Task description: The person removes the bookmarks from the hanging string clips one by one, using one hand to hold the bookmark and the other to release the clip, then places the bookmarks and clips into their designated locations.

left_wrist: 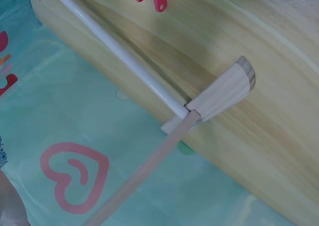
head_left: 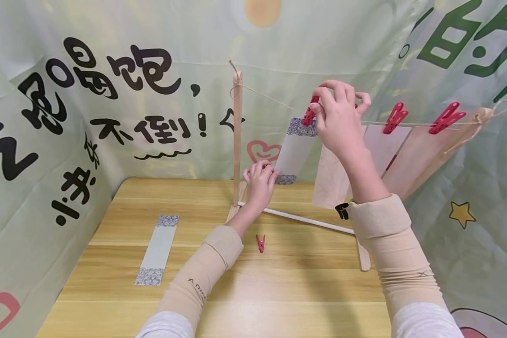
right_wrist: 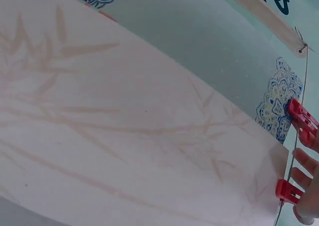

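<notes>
My right hand (head_left: pixel 342 115) is raised at the string, its thumb and fingers pinching a red clothespin (head_left: pixel 310 111). That clothespin sits over the top edge of a pale paper strip (head_left: pixel 295 150) with blue lace-like patterned ends. Below and left of it, my left hand (head_left: pixel 259 185) is beside the strip's lower end, fingers loosely bent; whether it touches the strip cannot be told. In the right wrist view, a second clothespin (right_wrist: pixel 288 191) is partly behind the right hand, on a pale card (right_wrist: pixel 144 121) with a faint plant print.
A wooden post (head_left: pixel 237 141) and a leaning right post hold the string, joined below by a white rod (head_left: pixel 308 221). Two red clothespins (head_left: pixel 395 118) hold more cards at right. On the table (head_left: pixel 110 244) lie another patterned strip (head_left: pixel 157 251) and a loose clothespin (head_left: pixel 260 243).
</notes>
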The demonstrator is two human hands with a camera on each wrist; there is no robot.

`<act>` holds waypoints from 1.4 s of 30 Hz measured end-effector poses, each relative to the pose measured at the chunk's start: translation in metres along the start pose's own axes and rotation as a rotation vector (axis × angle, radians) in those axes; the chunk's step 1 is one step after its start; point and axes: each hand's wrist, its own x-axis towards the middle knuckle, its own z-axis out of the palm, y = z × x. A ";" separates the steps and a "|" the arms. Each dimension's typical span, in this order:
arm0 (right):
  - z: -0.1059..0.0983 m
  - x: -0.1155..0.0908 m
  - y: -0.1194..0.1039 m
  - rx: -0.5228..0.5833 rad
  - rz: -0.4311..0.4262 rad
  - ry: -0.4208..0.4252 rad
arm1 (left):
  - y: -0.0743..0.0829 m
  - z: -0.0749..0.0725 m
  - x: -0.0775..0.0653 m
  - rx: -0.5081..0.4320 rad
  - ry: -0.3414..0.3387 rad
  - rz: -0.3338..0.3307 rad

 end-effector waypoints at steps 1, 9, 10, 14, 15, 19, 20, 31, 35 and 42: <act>0.001 0.000 0.000 0.001 -0.014 0.024 | 0.000 0.000 0.000 -0.007 0.003 0.000; 0.010 0.000 -0.001 0.033 -0.122 0.299 | -0.002 -0.003 0.000 -0.015 0.007 -0.001; 0.011 0.000 -0.002 0.042 -0.124 0.333 | -0.002 -0.003 0.000 -0.018 0.009 -0.001; 0.014 0.001 -0.002 0.101 -0.117 0.453 | -0.003 -0.004 0.000 -0.041 0.028 0.010; 0.014 0.001 -0.002 0.109 -0.112 0.478 | -0.003 -0.004 -0.001 -0.043 0.032 0.014; 0.015 0.000 -0.002 0.121 -0.105 0.560 | -0.004 -0.005 -0.003 -0.038 0.038 0.019; 0.015 0.000 -0.002 0.126 -0.106 0.578 | -0.004 -0.005 -0.003 -0.034 0.040 0.018; 0.011 -0.003 -0.002 0.175 -0.104 0.692 | -0.008 -0.010 -0.007 -0.011 0.058 0.025; 0.009 -0.009 -0.002 0.172 -0.114 0.667 | -0.010 -0.013 -0.009 0.005 0.065 0.032; 0.012 -0.023 -0.001 0.151 -0.133 0.606 | -0.016 -0.018 -0.017 0.074 0.045 0.022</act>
